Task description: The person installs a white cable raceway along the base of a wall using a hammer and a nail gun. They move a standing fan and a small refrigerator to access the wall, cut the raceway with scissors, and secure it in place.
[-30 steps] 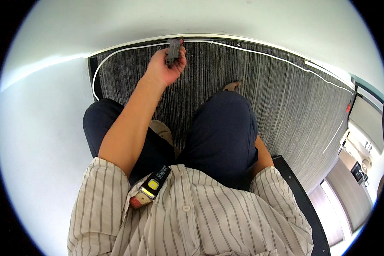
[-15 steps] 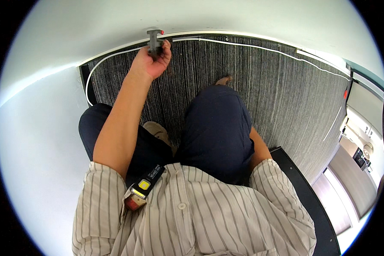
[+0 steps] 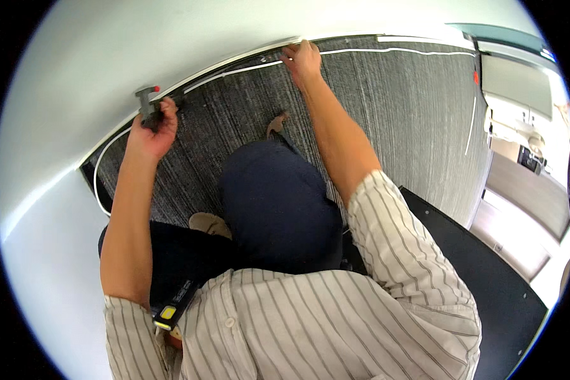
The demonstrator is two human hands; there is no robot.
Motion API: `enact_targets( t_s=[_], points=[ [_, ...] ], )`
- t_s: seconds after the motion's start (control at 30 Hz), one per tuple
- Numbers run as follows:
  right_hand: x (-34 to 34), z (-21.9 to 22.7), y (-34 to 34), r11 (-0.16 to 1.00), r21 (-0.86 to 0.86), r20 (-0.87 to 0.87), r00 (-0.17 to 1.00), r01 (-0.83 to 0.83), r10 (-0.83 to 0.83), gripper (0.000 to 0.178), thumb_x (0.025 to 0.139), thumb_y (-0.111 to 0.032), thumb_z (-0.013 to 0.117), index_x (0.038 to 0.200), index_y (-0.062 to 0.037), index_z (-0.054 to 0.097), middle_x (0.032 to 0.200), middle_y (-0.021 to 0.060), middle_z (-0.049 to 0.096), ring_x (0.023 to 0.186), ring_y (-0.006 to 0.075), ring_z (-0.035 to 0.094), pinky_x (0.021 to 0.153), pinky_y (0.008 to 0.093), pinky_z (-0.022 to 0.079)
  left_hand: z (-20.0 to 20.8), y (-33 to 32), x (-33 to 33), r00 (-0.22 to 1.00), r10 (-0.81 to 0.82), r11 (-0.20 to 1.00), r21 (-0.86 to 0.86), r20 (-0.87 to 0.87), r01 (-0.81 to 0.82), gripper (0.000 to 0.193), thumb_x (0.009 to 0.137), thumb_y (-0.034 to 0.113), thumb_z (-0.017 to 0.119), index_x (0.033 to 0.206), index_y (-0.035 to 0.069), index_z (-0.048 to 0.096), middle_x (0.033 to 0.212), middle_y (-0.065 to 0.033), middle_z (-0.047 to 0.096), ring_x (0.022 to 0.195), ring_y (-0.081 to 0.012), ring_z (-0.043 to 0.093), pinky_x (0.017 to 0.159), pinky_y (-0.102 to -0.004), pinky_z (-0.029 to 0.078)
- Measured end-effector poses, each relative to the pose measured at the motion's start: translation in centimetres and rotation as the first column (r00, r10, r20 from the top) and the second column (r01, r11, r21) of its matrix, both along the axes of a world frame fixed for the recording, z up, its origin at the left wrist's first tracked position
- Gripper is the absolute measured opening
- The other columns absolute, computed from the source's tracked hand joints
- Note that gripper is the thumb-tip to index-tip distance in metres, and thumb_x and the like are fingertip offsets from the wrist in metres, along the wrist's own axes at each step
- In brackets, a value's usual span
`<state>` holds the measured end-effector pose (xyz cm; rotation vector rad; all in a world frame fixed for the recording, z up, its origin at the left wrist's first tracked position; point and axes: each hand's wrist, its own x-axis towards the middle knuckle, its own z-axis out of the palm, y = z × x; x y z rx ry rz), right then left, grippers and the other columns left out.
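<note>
My left hand (image 3: 155, 131) is closed round a grey T-shaped tool (image 3: 146, 101) with a red tip. It holds the tool upright against the foot of the white wall, and the palm hides its lower part. Farther right along the wall, my right hand (image 3: 303, 63) reaches down with bent fingers close together at the wall's base. What is between those fingertips, if anything, cannot be made out. A thin white cable (image 3: 250, 68) lies along the floor edge and passes behind both hands. At the left corner it bends toward me.
Dark grey striped carpet (image 3: 386, 107) covers the floor. A black panel (image 3: 468, 272) stands at my right side. My knee (image 3: 275, 196) is between my arms, and a black work light (image 3: 174, 307) hangs on my shirt. Cabinets (image 3: 519, 85) stand at far right.
My right arm has come up from beside my knee to the wall's base. The view has swung to the right, so the left hand and tool appear farther left and lower.
</note>
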<state>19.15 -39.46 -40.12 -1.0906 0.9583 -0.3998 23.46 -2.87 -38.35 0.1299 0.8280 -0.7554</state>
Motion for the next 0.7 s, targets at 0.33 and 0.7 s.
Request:
enact_targets(
  t_s=[0.33, 0.7],
  points=[
    [2.3, -3.7, 0.6, 1.0, 0.004, -0.094, 0.996, 0.002, -0.002, 0.033, 0.088, 0.002, 0.058, 0.118, 0.0084, 0.045, 0.103, 0.0198, 0.058, 0.087, 0.0296, 0.064, 0.074, 0.0397, 0.06, 1.8, -0.2, 0.3, 0.991, -0.006, 0.993, 0.119, -0.132, 0.022, 0.03, 0.096, 0.013, 0.036, 0.109, -0.013, 0.046, 0.095, -0.0194, 0.058, 0.073, -0.0266, 0.063, 0.067, -0.0351, 0.058],
    [1.5, -5.3, -0.2, 0.991, 0.134, -0.02, 1.0, -0.02, 0.023, 0.028, 0.092, -0.002, 0.059, 0.114, 0.0124, 0.051, 0.1, 0.0224, 0.064, 0.087, 0.0321, 0.068, 0.075, 0.0378, 0.061, 1.1, -0.5, -0.3, 0.995, 0.038, 0.997, -0.061, -0.094, -0.044, 0.068, 0.096, 0.009, 0.04, 0.148, -0.006, -0.001, 0.098, -0.0192, 0.058, 0.076, -0.0265, 0.062, 0.069, -0.0351, 0.057]
  ],
)
